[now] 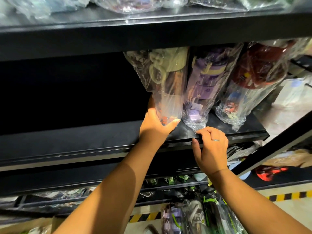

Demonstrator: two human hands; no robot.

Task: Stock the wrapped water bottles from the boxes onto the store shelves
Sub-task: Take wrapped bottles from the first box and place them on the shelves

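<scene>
Bottle position: green-capped wrapped bottle [168,76] stands upright on middle shelf [84,137], long axis vertical, touching purple bottle [202,85] to its right. My left hand [155,125] wraps its base, so it is nearer. My right hand [211,146] curls over the shelf's front lip, fingertips at the purple wrap.

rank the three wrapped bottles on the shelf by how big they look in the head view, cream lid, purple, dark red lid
1. dark red-lidded bottle: widest lid and body.
2-3. purple bottle and cream-lidded bottle: they look about alike, and the shelf above hides their tops, so I won't rank them.
</scene>
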